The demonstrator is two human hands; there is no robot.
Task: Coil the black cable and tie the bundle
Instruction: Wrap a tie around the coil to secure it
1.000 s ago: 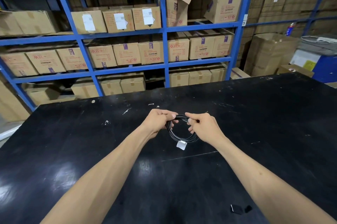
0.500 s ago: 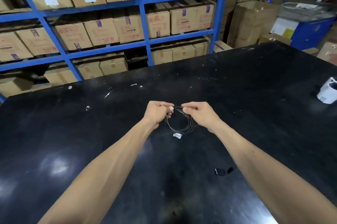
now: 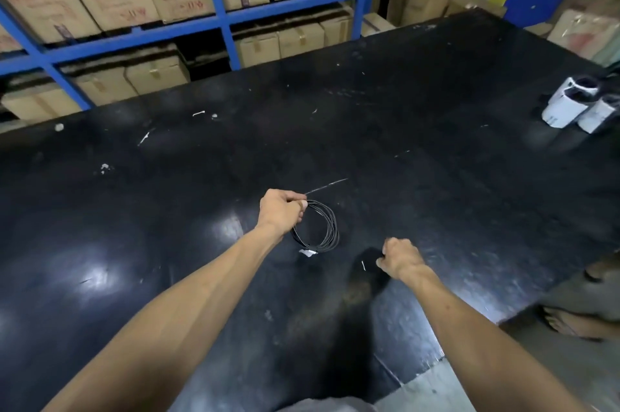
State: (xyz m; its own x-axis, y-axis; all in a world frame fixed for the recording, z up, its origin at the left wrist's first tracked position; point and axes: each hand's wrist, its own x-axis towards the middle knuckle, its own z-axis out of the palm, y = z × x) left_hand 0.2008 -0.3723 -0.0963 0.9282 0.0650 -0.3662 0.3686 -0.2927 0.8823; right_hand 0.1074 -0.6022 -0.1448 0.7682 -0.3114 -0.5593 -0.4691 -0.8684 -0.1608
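The black cable (image 3: 331,227) is wound into a small round coil, with a white tag (image 3: 308,252) at its lower edge. My left hand (image 3: 283,212) pinches the coil at its upper left, and the loops hang down over the black table (image 3: 436,149). My right hand (image 3: 401,259) is off the coil, lower and to the right, just above the table. Its fingers are curled beside a blurred dark patch (image 3: 367,269). Whether it holds anything is hidden.
Two white-and-black rolls (image 3: 570,106) lie at the table's right side. The table's near right corner (image 3: 439,358) ends above a grey floor, where a person's sandalled foot (image 3: 567,324) stands. Blue shelving (image 3: 214,22) with cardboard boxes runs behind the far edge.
My right hand has let go of the coil and dropped down to the right. The left hand keeps hold of the coil. The view has tilted down and to the right.
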